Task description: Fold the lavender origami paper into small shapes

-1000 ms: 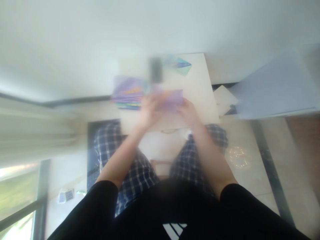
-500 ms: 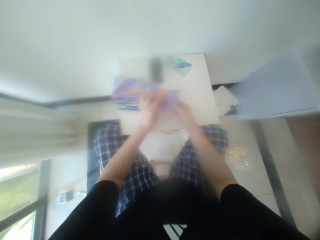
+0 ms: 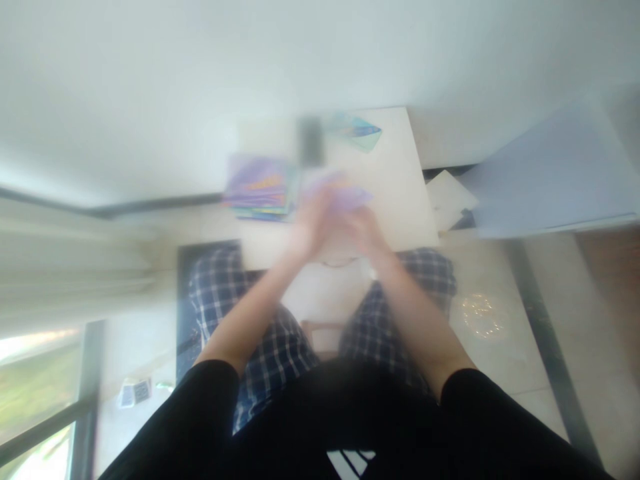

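Over the white table, my left hand (image 3: 313, 223) and my right hand (image 3: 364, 230) are close together, both closed on a purple sheet of paper (image 3: 345, 194) with some orange on it. The paper is tilted and blurred, so its folds cannot be made out. A stack of colourful paper sheets (image 3: 257, 187), mostly purple, lies left of my left hand. Beyond the hands are a small dark object (image 3: 311, 141), too hazy to name, and a folded teal and blue paper (image 3: 364, 133).
The white table (image 3: 407, 193) stands against a pale wall. My knees in checked trousers (image 3: 430, 273) are at its near edge. To the right are a large pale panel (image 3: 555, 177) and a white piece (image 3: 447, 200) on the floor. A curtain (image 3: 75, 267) hangs at the left.
My left hand has moved right, nearer to my right hand. The purple paper has turned and tilted between them. The stack and the teal paper stay in place.
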Demonstrator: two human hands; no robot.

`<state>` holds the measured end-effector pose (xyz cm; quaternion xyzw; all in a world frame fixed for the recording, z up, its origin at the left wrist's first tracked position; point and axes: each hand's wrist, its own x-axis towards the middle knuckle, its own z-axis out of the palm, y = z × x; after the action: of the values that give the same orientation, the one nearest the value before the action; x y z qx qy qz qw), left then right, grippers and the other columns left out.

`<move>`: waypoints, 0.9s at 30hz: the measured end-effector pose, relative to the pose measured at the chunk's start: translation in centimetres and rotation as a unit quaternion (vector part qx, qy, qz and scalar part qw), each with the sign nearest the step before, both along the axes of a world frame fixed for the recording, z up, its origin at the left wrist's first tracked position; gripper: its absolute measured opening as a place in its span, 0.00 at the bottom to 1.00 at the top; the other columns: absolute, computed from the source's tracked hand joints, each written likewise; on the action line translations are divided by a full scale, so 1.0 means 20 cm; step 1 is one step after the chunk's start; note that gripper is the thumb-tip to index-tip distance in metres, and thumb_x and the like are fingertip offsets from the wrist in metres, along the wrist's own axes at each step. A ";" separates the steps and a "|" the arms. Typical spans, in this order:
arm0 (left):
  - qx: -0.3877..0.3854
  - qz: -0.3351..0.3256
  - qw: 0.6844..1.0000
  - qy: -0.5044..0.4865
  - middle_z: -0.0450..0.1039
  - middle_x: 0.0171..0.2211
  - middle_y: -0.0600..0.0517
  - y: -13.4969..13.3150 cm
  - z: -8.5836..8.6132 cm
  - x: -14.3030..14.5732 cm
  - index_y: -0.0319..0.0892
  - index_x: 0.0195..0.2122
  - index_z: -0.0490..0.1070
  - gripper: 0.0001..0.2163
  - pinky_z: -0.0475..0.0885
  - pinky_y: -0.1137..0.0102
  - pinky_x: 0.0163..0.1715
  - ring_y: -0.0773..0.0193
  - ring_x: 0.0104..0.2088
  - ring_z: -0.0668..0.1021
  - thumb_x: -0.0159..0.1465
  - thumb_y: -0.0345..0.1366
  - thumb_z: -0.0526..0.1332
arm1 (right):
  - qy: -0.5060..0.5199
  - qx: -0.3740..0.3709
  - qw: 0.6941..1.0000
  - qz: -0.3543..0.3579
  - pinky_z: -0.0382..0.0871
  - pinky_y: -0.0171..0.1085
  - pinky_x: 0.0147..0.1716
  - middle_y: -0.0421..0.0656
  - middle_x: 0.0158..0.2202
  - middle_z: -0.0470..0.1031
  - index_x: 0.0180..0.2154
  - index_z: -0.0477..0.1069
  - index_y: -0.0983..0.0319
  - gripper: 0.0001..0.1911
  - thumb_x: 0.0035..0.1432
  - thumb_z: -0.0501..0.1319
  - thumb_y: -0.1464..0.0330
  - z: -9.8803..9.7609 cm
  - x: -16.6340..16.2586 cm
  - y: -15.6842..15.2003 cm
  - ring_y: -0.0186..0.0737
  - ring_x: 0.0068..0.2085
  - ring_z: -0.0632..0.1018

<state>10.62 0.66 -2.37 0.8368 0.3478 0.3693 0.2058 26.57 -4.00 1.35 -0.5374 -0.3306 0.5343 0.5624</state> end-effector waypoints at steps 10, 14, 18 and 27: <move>-0.047 -0.018 0.999 0.002 0.61 0.69 0.44 0.02 0.03 -0.01 0.48 0.67 0.62 0.23 0.49 0.49 0.71 0.52 0.71 0.60 0.74 0.46 0.46 | -0.041 0.010 0.998 -0.036 0.72 0.49 0.59 0.43 0.47 0.82 0.43 0.79 0.57 0.26 0.45 0.72 0.49 0.00 0.02 -0.01 0.48 0.54 0.80; -0.036 -0.003 0.999 0.009 0.63 0.68 0.44 0.01 0.04 -0.01 0.47 0.66 0.64 0.23 0.51 0.52 0.71 0.54 0.71 0.60 0.74 0.46 0.47 | -0.139 -0.012 0.990 -0.033 0.73 0.53 0.58 0.44 0.41 0.83 0.39 0.80 0.58 0.23 0.46 0.72 0.49 0.01 0.04 -0.02 0.53 0.53 0.80; -0.036 0.022 0.999 0.020 0.65 0.66 0.45 0.01 0.05 -0.01 0.47 0.64 0.67 0.21 0.53 0.51 0.70 0.54 0.69 0.63 0.74 0.46 0.49 | -0.159 0.003 0.987 -0.029 0.74 0.53 0.57 0.45 0.41 0.83 0.40 0.79 0.58 0.25 0.44 0.73 0.49 0.01 0.05 -0.02 0.55 0.54 0.79; 0.011 0.100 0.995 -0.002 0.74 0.56 0.45 -0.01 0.01 -0.03 0.48 0.60 0.72 0.18 0.64 0.56 0.62 0.54 0.59 0.72 0.72 0.44 0.54 | -0.102 0.025 0.993 -0.046 0.75 0.52 0.56 0.45 0.42 0.83 0.43 0.79 0.60 0.32 0.44 0.70 0.44 -0.02 0.03 -0.01 0.51 0.51 0.81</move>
<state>10.06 0.54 -2.15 0.7994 0.4252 0.3935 0.1591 27.14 -4.20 0.88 -0.5895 -0.3747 0.4417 0.5630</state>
